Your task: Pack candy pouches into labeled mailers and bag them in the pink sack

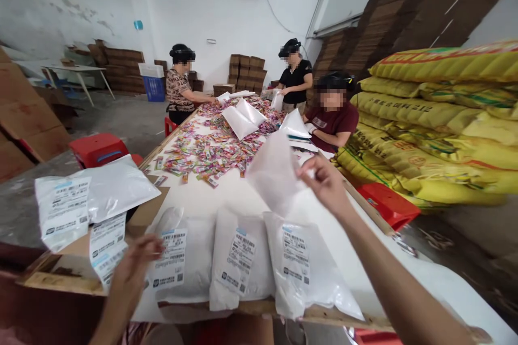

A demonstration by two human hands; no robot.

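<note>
My right hand (326, 182) is raised over the white table (226, 188), pinching the edge of an empty translucent white mailer bag (275, 172) that hangs in the air. My left hand (135, 264) sits low at the table's near left edge, fingers curled on the labelled corner of a filled white mailer (182, 259). Two more filled, labelled mailers (243, 259) lie side by side along the near edge. A spread of small colourful candy packets (210, 151) covers the middle and far part of the table.
An open cardboard box (60, 269) at my left holds more labelled mailers (93, 194). Three other people work at the far end with white bags (243, 116). Yellow sacks (437, 118) are stacked on the right, and red stools (99, 148) stand beside the table.
</note>
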